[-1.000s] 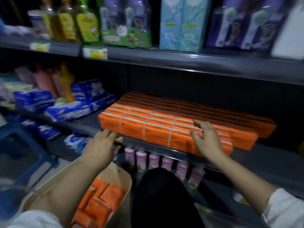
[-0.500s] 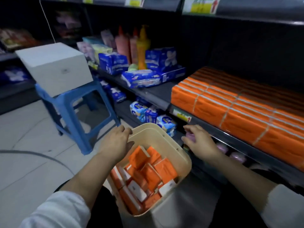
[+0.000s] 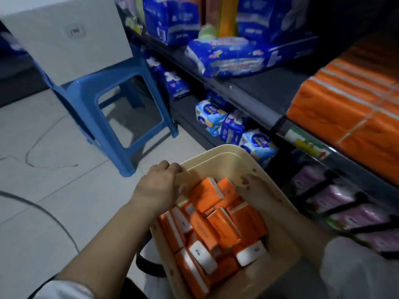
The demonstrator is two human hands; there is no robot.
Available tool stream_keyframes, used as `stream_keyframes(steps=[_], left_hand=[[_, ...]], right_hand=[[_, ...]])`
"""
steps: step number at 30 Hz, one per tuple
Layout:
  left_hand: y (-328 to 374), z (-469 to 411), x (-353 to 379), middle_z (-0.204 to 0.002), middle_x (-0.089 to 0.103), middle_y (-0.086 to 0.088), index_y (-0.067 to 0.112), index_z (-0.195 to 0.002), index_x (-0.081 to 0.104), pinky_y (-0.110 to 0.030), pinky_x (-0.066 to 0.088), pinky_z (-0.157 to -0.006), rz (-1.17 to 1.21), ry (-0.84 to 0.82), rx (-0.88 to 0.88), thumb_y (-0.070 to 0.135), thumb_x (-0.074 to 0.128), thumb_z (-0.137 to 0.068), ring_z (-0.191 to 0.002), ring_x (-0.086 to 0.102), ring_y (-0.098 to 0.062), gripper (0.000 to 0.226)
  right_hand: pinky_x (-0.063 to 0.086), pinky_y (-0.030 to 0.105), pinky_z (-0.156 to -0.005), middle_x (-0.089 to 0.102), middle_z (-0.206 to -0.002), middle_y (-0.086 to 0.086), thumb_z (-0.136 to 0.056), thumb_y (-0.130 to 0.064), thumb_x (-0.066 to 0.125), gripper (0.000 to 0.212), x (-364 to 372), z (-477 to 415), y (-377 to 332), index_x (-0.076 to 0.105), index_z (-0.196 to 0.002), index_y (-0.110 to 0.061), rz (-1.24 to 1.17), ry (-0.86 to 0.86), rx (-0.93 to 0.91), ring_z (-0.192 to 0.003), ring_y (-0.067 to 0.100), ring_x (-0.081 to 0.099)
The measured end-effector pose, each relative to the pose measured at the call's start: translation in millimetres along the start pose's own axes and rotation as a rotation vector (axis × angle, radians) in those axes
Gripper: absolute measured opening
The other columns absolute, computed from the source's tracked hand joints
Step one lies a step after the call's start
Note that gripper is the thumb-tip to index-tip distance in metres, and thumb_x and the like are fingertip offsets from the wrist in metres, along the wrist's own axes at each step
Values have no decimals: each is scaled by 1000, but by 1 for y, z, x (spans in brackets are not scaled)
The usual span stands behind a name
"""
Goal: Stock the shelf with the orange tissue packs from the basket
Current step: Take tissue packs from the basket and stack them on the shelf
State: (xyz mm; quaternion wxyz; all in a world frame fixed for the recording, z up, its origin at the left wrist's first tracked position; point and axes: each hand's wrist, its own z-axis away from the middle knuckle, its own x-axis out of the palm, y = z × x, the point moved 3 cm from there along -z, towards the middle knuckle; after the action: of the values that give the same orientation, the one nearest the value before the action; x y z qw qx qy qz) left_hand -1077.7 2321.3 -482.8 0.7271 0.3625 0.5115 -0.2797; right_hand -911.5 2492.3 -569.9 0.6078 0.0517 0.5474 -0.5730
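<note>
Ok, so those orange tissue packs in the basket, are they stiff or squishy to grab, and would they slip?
Probably soft and light: the orange tissue packs look like film-wrapped paper, lying tumbled at angles in the basket. The glossy wrap may be a little slippery. Flat-sided blocks, so unlikely to roll; they should stack like the stocked packs on the shelf.

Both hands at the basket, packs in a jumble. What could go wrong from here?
1. The orange tissue packs lie jumbled in the basket; a hasty grip by the right hand could drag out or drop a neighbour.
2. The shelf stack sits flush with the front edge of the shelf, so a pack added near the front may slide off.
3. The left hand at the rim is blurred; if it isn't steadying the basket, pulling could tip it.
</note>
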Motion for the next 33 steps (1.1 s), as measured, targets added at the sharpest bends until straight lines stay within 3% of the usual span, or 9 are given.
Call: stream_keyframes(steps=[8, 10, 12, 19, 23, 25, 27, 31, 33], left_hand=[[-34, -26, -6, -124, 45, 3, 29, -132, 42, -37, 43, -96, -6, -58, -30, 43, 54, -90, -117, 42, -17, 46], [-40, -29, -5, -124, 46, 3, 29, -131, 42, -40, 44, -96, 2, -67, -43, 44, 55, -88, -117, 43, -17, 48], [-45, -30, -4, -123, 47, 4, 30, -130, 43, -40, 45, -95, 7, -69, -48, 45, 56, -87, -114, 45, -15, 48], [-43, -29, 2, -126, 47, 6, 32, -132, 42, -36, 44, -95, -11, -96, -2, 50, 54, -86, -116, 44, -13, 51], [-39, -28, 4, -130, 47, 5, 31, -135, 40, -37, 43, -97, -20, -120, 14, 52, 54, -84, -118, 44, -16, 57], [-37, -27, 3, -135, 45, 4, 32, -137, 37, -39, 41, -100, 4, -143, 14, 54, 53, -83, -122, 42, -17, 61], [-33, -24, 0, -139, 43, 3, 31, -140, 34, -39, 39, -103, 61, -153, 6, 60, 52, -78, -127, 40, -17, 71], [-25, -20, -9, -146, 38, 3, 26, -145, 25, -38, 35, -106, 184, -167, -26, 59, 58, -76, -132, 36, -18, 83], [-24, -19, -14, -138, 46, 0, 22, -143, 29, -34, 42, -99, 274, -177, -50, 52, 61, -79, -123, 46, -19, 77]], right_hand=[[40, 37, -98, 57, -124, 22, -85, -29, 63, 49, 79, -61, 24, 54, -121, 2, -37, -117, 60, -118, 33, 52], [42, 33, -81, 61, -101, 22, -85, -35, 63, 35, 94, -69, 29, 61, -98, -3, -19, -142, 105, -104, 31, 58], [33, 29, -66, 53, -78, 18, -83, -38, 64, 32, 106, -73, 31, 52, -73, -10, -1, -133, 103, -81, 27, 57], [37, 27, -72, 64, -105, 22, -83, -12, 65, 29, 126, -74, 41, 59, -106, 5, -139, -82, 100, -100, 33, 60], [36, 24, -70, 62, -92, 10, -83, -9, 63, 19, 109, -70, 34, 61, -102, -6, -295, -109, 108, -90, 25, 58], [45, 34, -79, 55, -81, 5, -85, -9, 62, 6, 94, -63, 25, 58, -88, -13, -412, -176, 102, -85, 25, 55], [47, 42, -93, 55, -88, 3, -89, -3, 56, 10, 77, -50, 8, 57, -95, -12, -614, -292, 95, -89, 21, 56], [54, 24, -79, 63, -95, 3, -90, 2, 51, 20, 41, -18, -39, 58, -98, -15, -897, -428, -31, -87, 12, 62], [54, 25, -80, 63, -98, 3, -89, 0, 52, 19, 30, -6, -59, 59, -99, -15, -946, -462, -91, -91, 14, 62]])
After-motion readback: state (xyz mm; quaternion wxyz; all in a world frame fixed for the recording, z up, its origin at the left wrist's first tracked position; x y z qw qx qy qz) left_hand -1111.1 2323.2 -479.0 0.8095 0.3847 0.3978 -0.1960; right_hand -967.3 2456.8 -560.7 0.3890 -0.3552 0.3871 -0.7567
